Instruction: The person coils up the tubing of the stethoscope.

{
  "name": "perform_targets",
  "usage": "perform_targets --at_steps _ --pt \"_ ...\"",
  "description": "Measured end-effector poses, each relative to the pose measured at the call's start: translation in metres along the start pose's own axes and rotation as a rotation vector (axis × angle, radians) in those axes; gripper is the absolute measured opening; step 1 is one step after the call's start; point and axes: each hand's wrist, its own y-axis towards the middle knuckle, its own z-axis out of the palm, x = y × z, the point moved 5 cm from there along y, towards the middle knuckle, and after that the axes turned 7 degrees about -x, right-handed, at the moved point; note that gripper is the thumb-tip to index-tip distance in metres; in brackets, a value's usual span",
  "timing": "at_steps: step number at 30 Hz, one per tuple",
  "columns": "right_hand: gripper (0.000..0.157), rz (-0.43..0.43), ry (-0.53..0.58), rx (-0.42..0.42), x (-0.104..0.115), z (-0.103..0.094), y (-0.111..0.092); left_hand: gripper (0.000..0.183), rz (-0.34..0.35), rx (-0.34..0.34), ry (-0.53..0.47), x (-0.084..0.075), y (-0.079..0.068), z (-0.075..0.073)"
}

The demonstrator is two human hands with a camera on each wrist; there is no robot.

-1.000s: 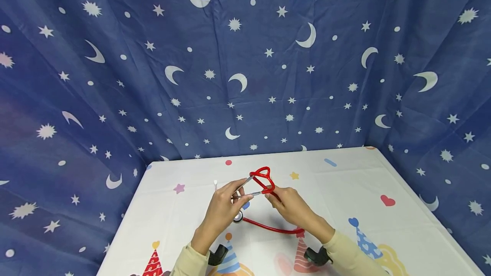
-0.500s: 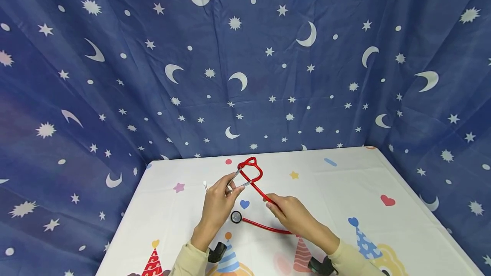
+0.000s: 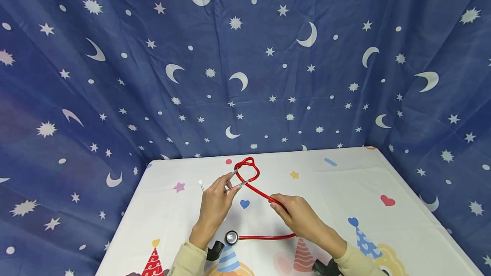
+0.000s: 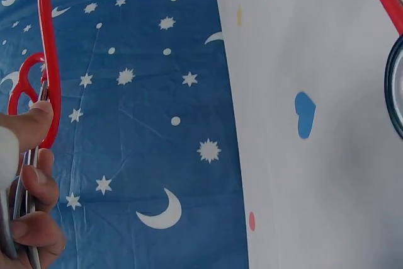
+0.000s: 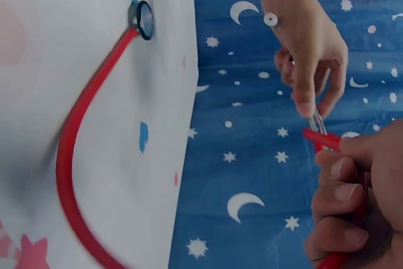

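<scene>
A red stethoscope (image 3: 261, 193) is held between both hands above the table. My left hand (image 3: 215, 201) pinches its metal ear tubes (image 3: 244, 182) between thumb and fingers, and a white ear tip (image 3: 200, 182) sticks out beyond the hand. Past those fingertips the red tubing bends into a crossed loop. My right hand (image 3: 298, 215) has its fingers curled round the red tubing, also seen in the right wrist view. From below that hand the tubing runs left to the round chest piece (image 3: 232, 237), which lies low, near the table; whether it touches the cloth is unclear.
A white tablecloth (image 3: 345, 191) printed with party hats, hearts and stars covers the table. Behind it hangs a dark blue curtain (image 3: 268, 76) with white moons and stars. Black wrist straps (image 3: 215, 251) show on both arms.
The right hand has slid down the tubing, away from the loop, to the right. My left hand and the loop have shifted left. Lower down, the chest piece has come nearer the front edge.
</scene>
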Motion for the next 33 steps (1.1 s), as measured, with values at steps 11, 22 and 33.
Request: perform_targets --at_steps 11,22,33 --pt "0.016 0.074 0.041 0.014 0.003 -0.013 0.003 0.041 -0.004 -0.015 0.013 0.004 0.001 -0.003" --pt "0.015 0.212 0.063 0.127 0.001 -0.027 0.002 0.041 -0.067 -0.073 0.092 0.019 0.006 -0.012" --pt "0.012 -0.010 0.010 -0.083 0.014 -0.057 0.015 0.043 -0.015 0.059 0.093 0.015 0.001 -0.004"
